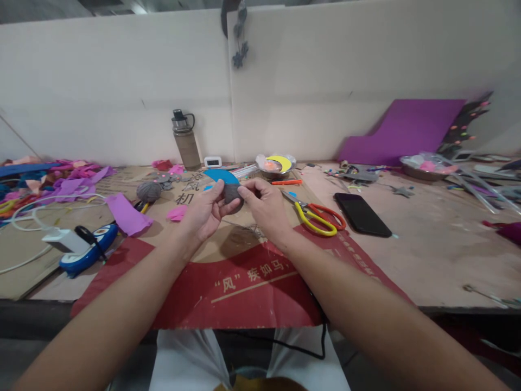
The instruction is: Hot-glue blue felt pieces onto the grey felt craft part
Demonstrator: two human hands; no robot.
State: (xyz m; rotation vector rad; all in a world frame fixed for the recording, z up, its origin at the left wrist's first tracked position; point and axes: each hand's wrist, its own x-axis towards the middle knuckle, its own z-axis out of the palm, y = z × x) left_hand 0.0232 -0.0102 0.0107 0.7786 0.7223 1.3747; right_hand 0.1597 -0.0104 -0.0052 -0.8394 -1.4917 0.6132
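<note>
A curved blue piece, its lower right part wrapped in grey yarn, is held above the cardboard. My left hand closes round it from the left, with the thumb on its front. At its right edge the thumb and forefinger of my right hand pinch together by the grey part; any strand between them is too small to tell. Loose grey yarn lies below the hands. A ball of grey yarn sits to the left on the cardboard.
Scissors and a black phone lie to the right. A bottle and a bowl with a yellow crescent stand behind. On the left are a blue power strip, white cables and felt scraps.
</note>
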